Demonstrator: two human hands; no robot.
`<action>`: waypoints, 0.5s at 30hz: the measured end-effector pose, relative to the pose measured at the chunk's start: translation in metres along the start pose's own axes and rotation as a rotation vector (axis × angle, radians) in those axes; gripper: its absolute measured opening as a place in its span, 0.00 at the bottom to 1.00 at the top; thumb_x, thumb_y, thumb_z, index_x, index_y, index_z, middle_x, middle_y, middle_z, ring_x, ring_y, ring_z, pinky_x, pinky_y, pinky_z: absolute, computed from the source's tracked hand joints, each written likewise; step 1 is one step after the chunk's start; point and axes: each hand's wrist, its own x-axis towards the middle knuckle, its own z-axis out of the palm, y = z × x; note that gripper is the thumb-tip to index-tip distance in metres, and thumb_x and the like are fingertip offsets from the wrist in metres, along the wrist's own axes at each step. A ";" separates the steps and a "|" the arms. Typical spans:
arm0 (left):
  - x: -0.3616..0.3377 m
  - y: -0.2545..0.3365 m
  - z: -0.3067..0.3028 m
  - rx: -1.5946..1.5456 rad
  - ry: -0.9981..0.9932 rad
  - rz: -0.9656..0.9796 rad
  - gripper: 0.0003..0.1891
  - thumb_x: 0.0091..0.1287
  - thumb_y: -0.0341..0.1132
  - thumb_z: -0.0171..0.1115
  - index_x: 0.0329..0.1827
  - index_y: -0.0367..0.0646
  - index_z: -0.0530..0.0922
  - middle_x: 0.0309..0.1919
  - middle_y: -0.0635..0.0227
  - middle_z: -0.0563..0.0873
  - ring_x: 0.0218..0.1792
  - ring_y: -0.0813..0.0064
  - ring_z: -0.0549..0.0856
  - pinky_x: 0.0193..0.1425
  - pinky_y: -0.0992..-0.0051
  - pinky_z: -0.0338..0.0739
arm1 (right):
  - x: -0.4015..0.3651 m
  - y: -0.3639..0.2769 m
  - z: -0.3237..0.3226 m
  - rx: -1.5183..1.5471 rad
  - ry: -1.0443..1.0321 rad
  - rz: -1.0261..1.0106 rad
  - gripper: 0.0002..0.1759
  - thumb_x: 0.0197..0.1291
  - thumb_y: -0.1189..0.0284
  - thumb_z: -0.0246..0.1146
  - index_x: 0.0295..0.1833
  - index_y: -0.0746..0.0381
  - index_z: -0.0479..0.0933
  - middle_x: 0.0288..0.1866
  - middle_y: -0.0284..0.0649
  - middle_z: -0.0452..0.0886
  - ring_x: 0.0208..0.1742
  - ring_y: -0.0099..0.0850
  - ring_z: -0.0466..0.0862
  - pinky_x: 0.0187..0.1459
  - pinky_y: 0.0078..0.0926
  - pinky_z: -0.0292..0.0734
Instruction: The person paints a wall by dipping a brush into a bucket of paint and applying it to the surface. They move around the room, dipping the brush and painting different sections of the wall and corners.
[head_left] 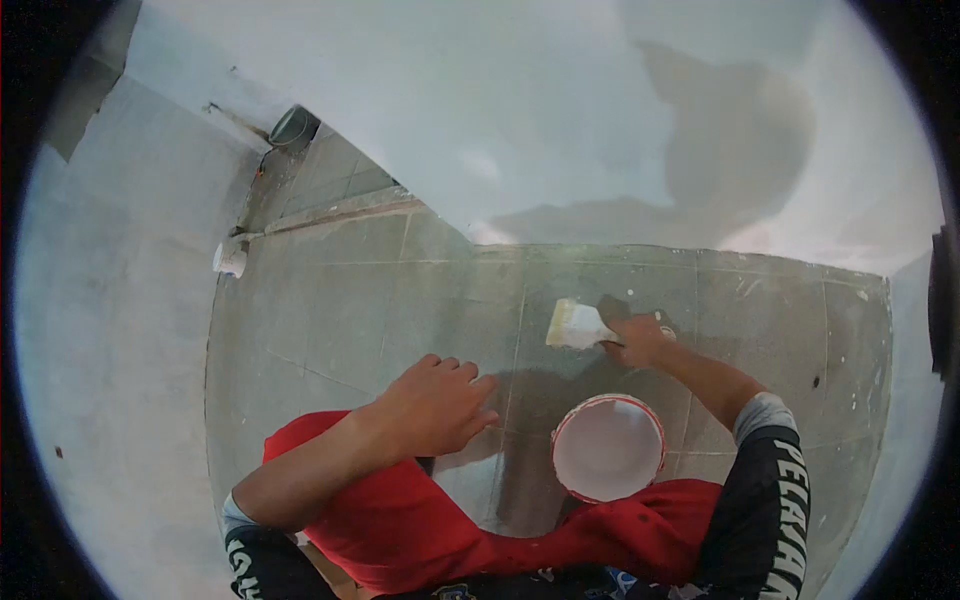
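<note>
My right hand (637,338) is closed around the handle of a wide paintbrush (582,325), held over the tiled floor with its bristles pointing left. White paint covers much of the brush, and the bristle tips look yellowish. Just below the brush, between my knees, stands a round bucket (608,412) with a red-edged rim and white paint inside. My left hand (440,402) hangs over my red-clothed knee, empty, its fingers loosely bent and apart.
A pale wall (480,110) rises ahead, carrying my shadow. Grey floor tiles (350,310) show white paint spots at right. By the left wall are a small white paint tub (230,258) and, farther off, a dark bucket (293,129). A raised ledge (340,214) crosses the doorway.
</note>
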 end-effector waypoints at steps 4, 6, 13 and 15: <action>-0.032 -0.019 0.006 -0.020 -0.052 -0.089 0.20 0.72 0.48 0.56 0.54 0.38 0.77 0.45 0.52 0.83 0.50 0.52 0.83 0.58 0.58 0.74 | -0.030 0.003 0.005 0.055 0.115 0.019 0.21 0.59 0.56 0.64 0.50 0.61 0.78 0.39 0.54 0.84 0.40 0.56 0.84 0.45 0.53 0.77; -0.044 -0.031 0.004 -0.017 -0.132 -0.170 0.20 0.72 0.48 0.56 0.53 0.38 0.78 0.44 0.52 0.84 0.50 0.53 0.83 0.57 0.58 0.74 | -0.050 0.014 0.005 0.154 0.201 0.157 0.19 0.61 0.61 0.63 0.53 0.60 0.78 0.41 0.55 0.84 0.43 0.56 0.83 0.45 0.50 0.76; -0.073 -0.069 0.017 -0.049 0.004 -0.013 0.19 0.71 0.48 0.56 0.44 0.38 0.80 0.37 0.52 0.85 0.43 0.53 0.86 0.47 0.57 0.78 | -0.148 0.004 0.018 0.343 0.575 0.436 0.14 0.66 0.67 0.58 0.49 0.68 0.77 0.35 0.52 0.83 0.38 0.43 0.85 0.39 0.38 0.76; -0.080 -0.071 0.015 -0.052 -0.004 0.056 0.19 0.71 0.48 0.55 0.42 0.38 0.80 0.36 0.53 0.85 0.42 0.53 0.86 0.48 0.56 0.78 | -0.172 -0.003 0.036 0.403 0.642 0.615 0.15 0.68 0.65 0.58 0.45 0.69 0.77 0.29 0.45 0.80 0.32 0.32 0.81 0.35 0.34 0.74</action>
